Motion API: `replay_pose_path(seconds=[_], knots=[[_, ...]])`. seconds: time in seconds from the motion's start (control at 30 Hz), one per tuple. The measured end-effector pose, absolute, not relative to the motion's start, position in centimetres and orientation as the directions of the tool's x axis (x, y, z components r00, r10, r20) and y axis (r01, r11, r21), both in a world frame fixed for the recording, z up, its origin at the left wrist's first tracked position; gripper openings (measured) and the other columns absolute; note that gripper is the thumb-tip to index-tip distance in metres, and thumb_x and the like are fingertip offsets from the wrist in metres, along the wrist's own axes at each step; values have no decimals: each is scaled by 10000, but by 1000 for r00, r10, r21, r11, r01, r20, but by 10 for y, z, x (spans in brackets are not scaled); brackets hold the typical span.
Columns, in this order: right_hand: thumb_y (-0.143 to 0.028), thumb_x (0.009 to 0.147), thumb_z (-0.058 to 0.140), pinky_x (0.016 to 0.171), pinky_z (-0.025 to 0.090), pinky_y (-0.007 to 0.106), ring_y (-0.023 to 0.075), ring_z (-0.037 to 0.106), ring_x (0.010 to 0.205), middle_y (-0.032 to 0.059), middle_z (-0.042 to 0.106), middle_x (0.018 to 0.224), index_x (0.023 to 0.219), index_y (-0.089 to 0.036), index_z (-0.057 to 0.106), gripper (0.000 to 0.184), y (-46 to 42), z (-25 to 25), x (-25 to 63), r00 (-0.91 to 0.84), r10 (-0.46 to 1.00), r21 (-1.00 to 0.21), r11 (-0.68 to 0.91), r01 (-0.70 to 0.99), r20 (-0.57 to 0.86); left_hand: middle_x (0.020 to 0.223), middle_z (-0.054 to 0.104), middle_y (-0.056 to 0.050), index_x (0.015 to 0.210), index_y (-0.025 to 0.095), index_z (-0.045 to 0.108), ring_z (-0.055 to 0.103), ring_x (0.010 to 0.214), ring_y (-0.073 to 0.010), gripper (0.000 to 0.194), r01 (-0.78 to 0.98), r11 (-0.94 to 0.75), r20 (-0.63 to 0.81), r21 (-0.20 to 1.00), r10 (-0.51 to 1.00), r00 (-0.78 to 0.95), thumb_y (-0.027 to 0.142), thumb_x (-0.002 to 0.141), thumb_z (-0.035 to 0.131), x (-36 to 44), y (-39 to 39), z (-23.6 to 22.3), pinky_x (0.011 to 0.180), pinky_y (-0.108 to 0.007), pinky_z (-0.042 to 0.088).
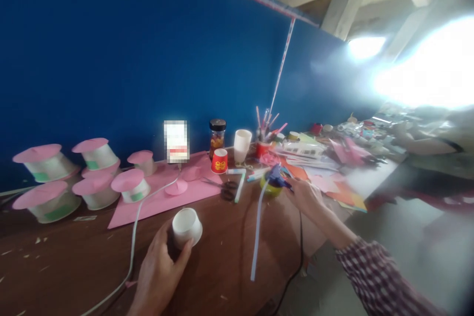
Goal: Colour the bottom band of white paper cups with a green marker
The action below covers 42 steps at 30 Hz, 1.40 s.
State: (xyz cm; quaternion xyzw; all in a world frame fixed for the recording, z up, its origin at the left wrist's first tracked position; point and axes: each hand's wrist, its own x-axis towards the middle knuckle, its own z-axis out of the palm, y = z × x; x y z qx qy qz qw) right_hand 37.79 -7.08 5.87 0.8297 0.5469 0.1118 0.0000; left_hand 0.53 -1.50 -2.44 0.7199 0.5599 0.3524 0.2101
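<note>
My left hand (163, 261) grips a small white paper cup (186, 227) by its sides, thumb in front, with the cup's round end tipped toward me. On the right, my right hand (305, 200) is closed around a blue glue gun (276, 176). A long, pale glue stick (258, 237) slants down from the gun over the brown table. Below the gun sits a yellow-green round thing (273, 188), partly hidden. A black cord (301, 242) hangs below my right hand. Between the hands and the wall lie black scissors (228, 190) and a capped marker (240, 187).
Several white cups with pink paper discs (94, 183) stand at the left. Pink paper (155, 207) lies under a white cable (135, 237). A red cup (219, 161), a dark-lidded jar (217, 138) and a white cup (242, 145) stand by the blue wall. Another person's arm (418, 143) is at right.
</note>
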Motion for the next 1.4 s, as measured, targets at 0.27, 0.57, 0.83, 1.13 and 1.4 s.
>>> replay_pose_path(seconds=[0.27, 0.57, 0.83, 1.13, 1.4], knots=[[-450, 886, 519, 618, 429, 291, 242, 648, 865, 83, 621, 1110, 1197, -248, 574, 375, -79, 69, 374, 384, 904, 143, -413, 900, 189, 1152, 643, -157, 1205, 154, 498, 619, 1076, -328, 582, 677, -272, 276, 684, 955, 105, 507, 746, 561, 7, -17, -22, 877, -445, 510], [-272, 950, 477, 769, 455, 272, 206, 596, 1004, 74, 658, 1046, 980, -218, 680, 212, -27, 99, 339, 63, 993, 222, -83, 972, 95, 1109, 661, -141, 1172, 164, 512, 648, 1013, -308, 518, 674, -343, 372, 655, 922, 108, 476, 762, 563, 8, -18, -28, 837, -415, 531], [-315, 914, 582, 836, 530, 417, 216, 614, 1004, 96, 580, 1201, 1206, -145, 545, 340, 44, 63, 313, -24, 981, 303, 82, 949, -191, 1121, 648, -152, 1163, 149, 516, 628, 1036, -309, 478, 646, -358, 391, 674, 915, 99, 405, 763, 573, 7, -18, -21, 859, -455, 518], [-170, 922, 523, 746, 519, 366, 248, 655, 898, 121, 672, 945, 1066, -102, 600, 177, 35, 76, 298, -90, 993, 262, 107, 959, -79, 1178, 617, -148, 1218, 149, 481, 593, 1098, -284, 471, 595, -373, 373, 712, 919, 130, 284, 777, 574, 6, -19, -20, 924, -449, 490], [-311, 917, 466, 657, 476, 279, 177, 647, 733, 35, 664, 875, 1041, -203, 519, 172, 16, 95, 256, -84, 923, -344, 223, 912, 375, 1201, 620, -168, 1228, 140, 507, 589, 1126, -296, 474, 550, -344, 348, 761, 932, 101, 275, 780, 581, 3, -19, -14, 953, -461, 477]])
